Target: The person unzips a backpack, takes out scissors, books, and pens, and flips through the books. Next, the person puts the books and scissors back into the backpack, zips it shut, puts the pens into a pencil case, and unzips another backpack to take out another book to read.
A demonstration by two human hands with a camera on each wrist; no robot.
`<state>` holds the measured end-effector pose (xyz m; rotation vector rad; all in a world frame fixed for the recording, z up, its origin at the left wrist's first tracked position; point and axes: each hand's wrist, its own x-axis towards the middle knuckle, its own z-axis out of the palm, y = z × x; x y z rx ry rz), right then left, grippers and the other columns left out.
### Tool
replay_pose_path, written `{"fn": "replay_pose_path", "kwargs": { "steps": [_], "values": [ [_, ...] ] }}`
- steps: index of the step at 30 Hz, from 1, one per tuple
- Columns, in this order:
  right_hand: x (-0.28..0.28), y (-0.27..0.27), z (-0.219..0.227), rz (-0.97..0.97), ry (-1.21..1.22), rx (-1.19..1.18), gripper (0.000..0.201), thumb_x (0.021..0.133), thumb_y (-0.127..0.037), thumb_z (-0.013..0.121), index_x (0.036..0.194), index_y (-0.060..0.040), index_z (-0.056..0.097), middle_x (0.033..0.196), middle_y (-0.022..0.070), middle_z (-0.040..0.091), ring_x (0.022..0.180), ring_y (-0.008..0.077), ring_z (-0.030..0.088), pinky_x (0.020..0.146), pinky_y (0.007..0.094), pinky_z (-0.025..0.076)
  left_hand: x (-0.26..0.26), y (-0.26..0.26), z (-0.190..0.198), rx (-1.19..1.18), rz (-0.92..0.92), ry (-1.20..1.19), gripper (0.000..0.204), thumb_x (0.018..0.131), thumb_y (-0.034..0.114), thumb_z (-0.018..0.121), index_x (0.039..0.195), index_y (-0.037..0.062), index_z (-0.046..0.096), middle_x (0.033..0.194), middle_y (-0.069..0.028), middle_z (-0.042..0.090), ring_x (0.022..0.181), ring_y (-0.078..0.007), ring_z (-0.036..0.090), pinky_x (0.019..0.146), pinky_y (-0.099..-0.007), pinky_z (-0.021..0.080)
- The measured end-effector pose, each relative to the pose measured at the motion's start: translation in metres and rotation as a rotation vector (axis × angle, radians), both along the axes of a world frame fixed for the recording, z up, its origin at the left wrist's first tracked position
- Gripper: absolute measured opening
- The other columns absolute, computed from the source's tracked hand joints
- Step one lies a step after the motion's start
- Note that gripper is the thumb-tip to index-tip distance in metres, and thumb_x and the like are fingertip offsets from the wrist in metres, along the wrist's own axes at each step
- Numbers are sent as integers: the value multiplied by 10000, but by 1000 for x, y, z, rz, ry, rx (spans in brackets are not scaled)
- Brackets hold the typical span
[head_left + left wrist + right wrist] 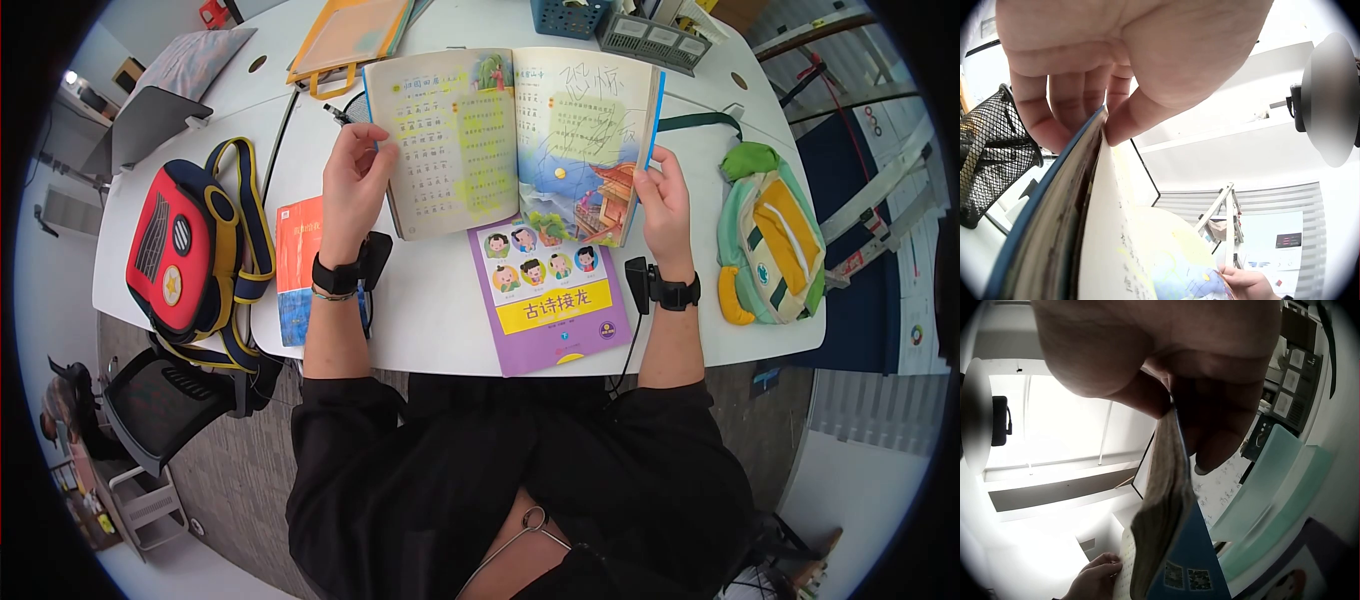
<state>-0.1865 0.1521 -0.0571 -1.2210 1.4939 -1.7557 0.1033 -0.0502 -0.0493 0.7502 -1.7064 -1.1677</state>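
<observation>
An open book [450,150] with blue cover edges is held up over the table, its pages facing the head camera. Chinese text with yellow highlighting fills the left page; handwriting and a painted building are on the right page. My left hand [352,185] pinches the left edge, thumb on the page side and fingers behind the cover in the left wrist view. The right edge is gripped by my right hand [667,205], with the thumb in front. Below the open book lies a purple book [560,345] with cartoon faces, partly covered by it in the head view.
An orange and blue book [300,225] lies beside my left forearm. A red and navy backpack [185,250] stands at the left, a green and yellow bag [775,240] at the right. Farther back are a folder [345,45], a grey basket [655,45] and a black mesh holder [991,156].
</observation>
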Motion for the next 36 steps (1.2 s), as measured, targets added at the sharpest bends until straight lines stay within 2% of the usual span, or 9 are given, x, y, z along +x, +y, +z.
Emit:
{"fn": "replay_pose_path", "kwargs": {
  "steps": [4, 10, 13, 19, 22, 25, 28, 31, 36],
  "values": [
    [-1, 0, -1, 8, -5, -8, 272, 985, -75, 440, 1241, 13, 414, 1002, 129, 662, 904, 113, 610, 796, 241, 478, 2, -1, -1, 32, -23, -19, 126, 916, 35, 587, 1024, 20, 522, 924, -13, 600, 803, -49, 543, 708, -207, 434],
    [0, 1, 2, 10, -6, 3, 267, 982, -72, 446, 1233, 13, 414, 1000, 130, 665, 918, 113, 606, 810, 243, 472, 2, -2, -2, 31, -21, -26, 117, 919, 33, 579, 1021, 18, 525, 927, -13, 600, 809, -52, 545, 714, -210, 436],
    [-3, 1, -1, 9, -9, 0, 266, 980, -70, 449, 1230, 15, 417, 999, 133, 668, 916, 113, 607, 802, 239, 472, 0, -1, -2, -6, -6, -4, 125, 909, 40, 580, 1013, -2, 525, 881, -19, 581, 730, -44, 533, 647, -205, 438],
    [-8, 0, -2, -87, 15, 62, 251, 978, -71, 449, 1216, 9, 445, 983, 126, 677, 865, 117, 624, 752, 241, 483, 1, 0, -1, 2, -22, 4, 117, 910, 39, 575, 1010, 0, 529, 882, -18, 580, 724, -43, 525, 640, -204, 433],
    [-12, -1, -4, -157, 90, 107, 241, 976, -73, 447, 1202, 11, 461, 963, 121, 685, 841, 114, 629, 730, 248, 490, 3, -1, -1, 37, -38, -32, 101, 916, 29, 578, 1006, 20, 532, 919, -5, 591, 809, -52, 542, 712, -206, 427],
    [-13, -1, -3, -208, 118, 156, 243, 973, -73, 445, 1198, 14, 466, 943, 118, 690, 830, 112, 630, 717, 252, 491, 4, -1, 0, 27, -45, -47, 89, 912, 23, 575, 994, 20, 540, 912, -2, 590, 805, -50, 541, 709, -203, 424],
    [-16, 0, -2, -221, 133, 238, 249, 977, -69, 444, 1216, 3, 455, 1021, 131, 678, 920, 121, 625, 806, 249, 484, 3, 0, 0, 21, -50, -48, 82, 908, 17, 573, 985, 19, 545, 905, 1, 589, 803, -49, 540, 706, -200, 422],
    [-16, 0, -3, -222, 134, 232, 248, 978, -65, 442, 1216, 5, 454, 1023, 133, 678, 920, 120, 624, 803, 247, 486, 1, 0, -1, -14, -37, -24, 76, 903, 45, 585, 959, 2, 557, 858, 3, 581, 708, -37, 524, 637, -202, 427],
    [-17, 0, -4, -210, 122, 224, 247, 979, -65, 445, 1216, 5, 454, 1004, 127, 678, 904, 113, 620, 788, 238, 480, 1, 0, -1, -27, -36, -26, 73, 902, 44, 585, 956, 2, 558, 855, 2, 582, 710, -36, 526, 638, -202, 428]
  ]
}}
